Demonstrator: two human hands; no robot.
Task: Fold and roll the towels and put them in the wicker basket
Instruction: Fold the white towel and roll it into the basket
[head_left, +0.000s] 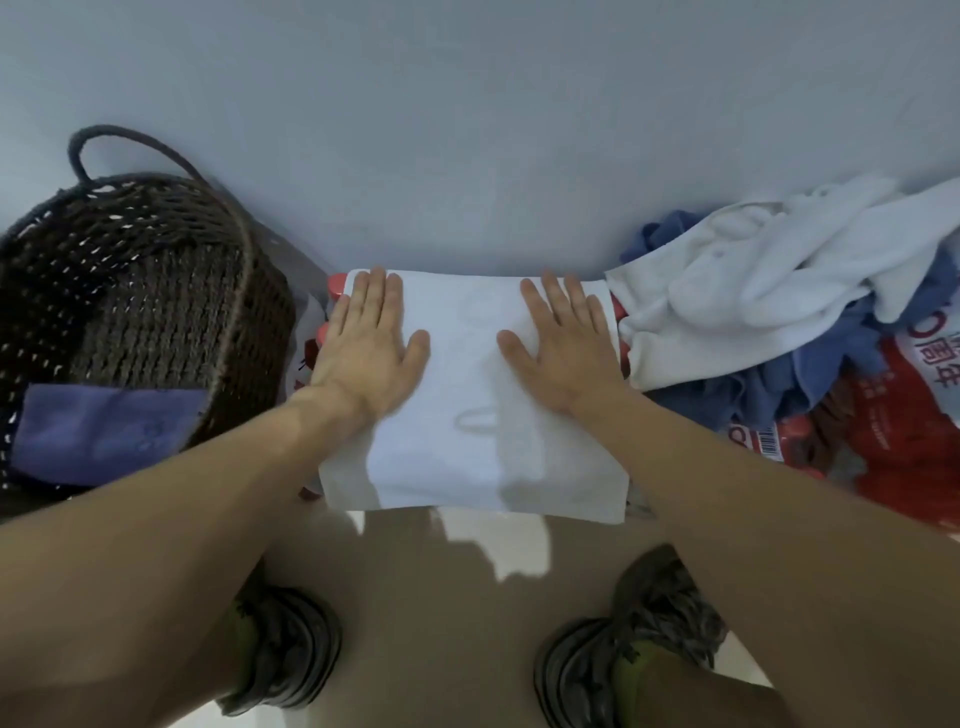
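Head view: red support (336, 285) under white towel (467, 395) mostly hidden

Both bare forearms stretched forward from the lower corners. Left hand (366, 345) and right hand (563, 348) laid palm-down, apart, fingers straight and close together, thumbs angled inward toward each other.

I count one wicker basket (156, 291) holding one folded purple towel (104, 434). Right of the basket, one white towel (467, 415) lies flat under two hands: left hand (366, 345), right hand (563, 348). Farther right of the basket, one heap of towels (779, 312); its number I cannot tell. Two shoes (283, 654).
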